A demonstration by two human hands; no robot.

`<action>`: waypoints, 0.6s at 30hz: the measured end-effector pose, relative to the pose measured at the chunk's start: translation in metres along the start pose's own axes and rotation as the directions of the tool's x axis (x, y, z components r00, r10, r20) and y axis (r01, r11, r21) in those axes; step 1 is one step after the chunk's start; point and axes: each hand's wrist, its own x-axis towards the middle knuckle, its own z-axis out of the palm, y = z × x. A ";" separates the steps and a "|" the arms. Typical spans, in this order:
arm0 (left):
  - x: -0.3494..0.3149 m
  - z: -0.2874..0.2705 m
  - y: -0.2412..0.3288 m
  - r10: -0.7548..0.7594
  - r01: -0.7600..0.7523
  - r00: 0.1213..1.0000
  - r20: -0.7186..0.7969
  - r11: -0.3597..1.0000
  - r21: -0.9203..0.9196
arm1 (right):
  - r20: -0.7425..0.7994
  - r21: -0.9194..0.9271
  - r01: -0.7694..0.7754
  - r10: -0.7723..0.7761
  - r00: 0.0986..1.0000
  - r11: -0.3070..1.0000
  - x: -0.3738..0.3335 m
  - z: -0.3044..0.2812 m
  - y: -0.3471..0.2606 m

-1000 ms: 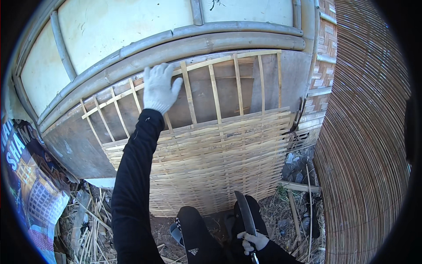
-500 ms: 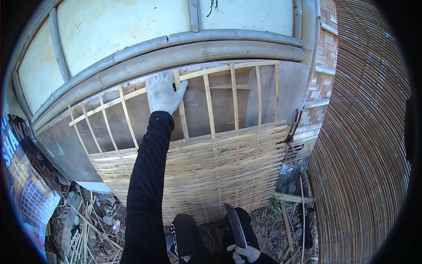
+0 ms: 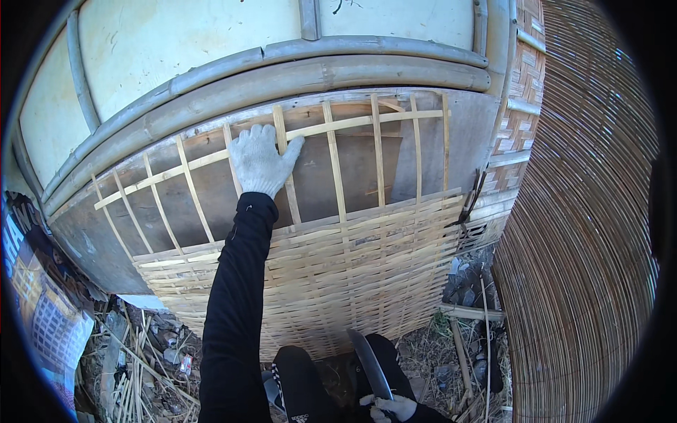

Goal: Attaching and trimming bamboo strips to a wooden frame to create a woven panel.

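My left hand [image 3: 262, 161], in a white knit glove, has its fingers bent over a crosswise bamboo strip [image 3: 360, 122], the thumb pointing right. This strip threads through several upright slats, apart from the tightly woven lower part of a bamboo panel [image 3: 317, 275]. The panel leans against a grey board. Low in the picture, by my right knee, my right hand [image 3: 395, 407], also gloved, is closed on the handle of a large knife [image 3: 371, 365]. Its dark, broad blade points up and slightly left, away from the weave. Most of the handle is hidden by the fingers.
A bamboo-framed wall [image 3: 190, 42] stands behind the panel. To the right hangs a slatted bamboo screen [image 3: 578, 233]. A printed banner [image 3: 49, 317] droops at the left. Cut strips [image 3: 141, 381], dry grass and stones litter the ground; a bamboo pole [image 3: 462, 352] lies at lower right.
My left hand has pulled the crosswise strip down along the slats, so their tips now stick out above it. The knife hand has hardly moved.
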 end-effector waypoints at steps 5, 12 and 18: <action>-0.020 -0.004 0.001 0.012 -0.011 0.999 0.037 1.000 -0.011 | -0.032 0.043 -0.078 0.079 0.996 0.996 -0.003 0.005 -0.006; -0.031 0.002 0.003 -0.016 0.016 0.999 0.035 1.000 -0.003 | 0.001 0.043 -0.074 0.074 0.997 0.996 0.003 -0.010 0.002; -0.036 -0.004 0.001 -0.075 0.083 0.991 0.110 0.994 -0.069 | 0.074 -0.055 -0.119 0.122 0.990 0.991 0.008 -0.019 -0.001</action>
